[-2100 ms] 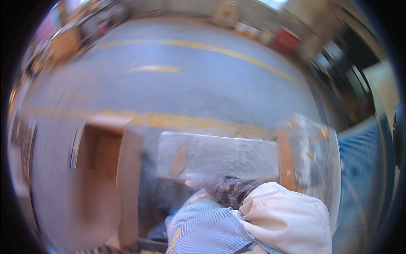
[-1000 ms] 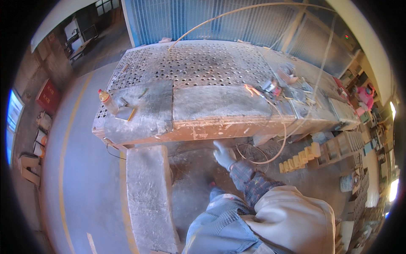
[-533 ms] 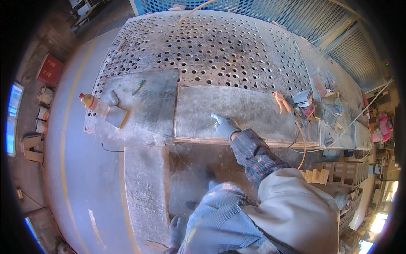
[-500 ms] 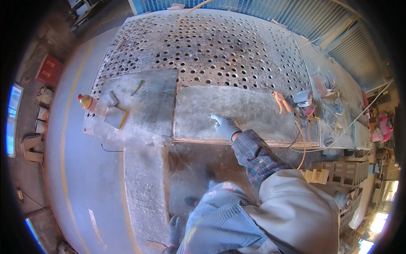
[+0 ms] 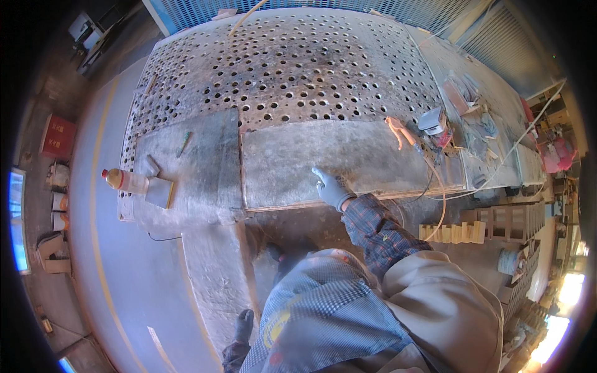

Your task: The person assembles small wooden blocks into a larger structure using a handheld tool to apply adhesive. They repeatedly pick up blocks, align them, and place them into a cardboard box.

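My right hand (image 5: 334, 189), in a grey glove, is over the front edge of a grey metal plate (image 5: 280, 152) on the bench. Its index finger is stretched out ahead with the thumb apart below it. I see nothing held in it; whether the fingertip touches the plate I cannot tell. At lower left, my left hand (image 5: 244, 324), also gloved, hangs low beside my apron (image 5: 323, 304). Its visible fingers point forward and no object shows in it; part of it is hidden. A second, darker plate (image 5: 205, 149) lies to the left.
A bottle with a red cap (image 5: 127, 181), a square block (image 5: 160, 193), a small grey bar (image 5: 151, 165) and a thin green tool (image 5: 185, 143) lie left. An orange clamp (image 5: 401, 132) with a cable lies right. Behind is the perforated bench top (image 5: 292, 68); wooden blocks (image 5: 454, 232) stand lower right.
My view has shifted, so the bench sits further left. My right hand keeps its pointing pose near the plate's front edge. My left hand appears slightly further left and higher.
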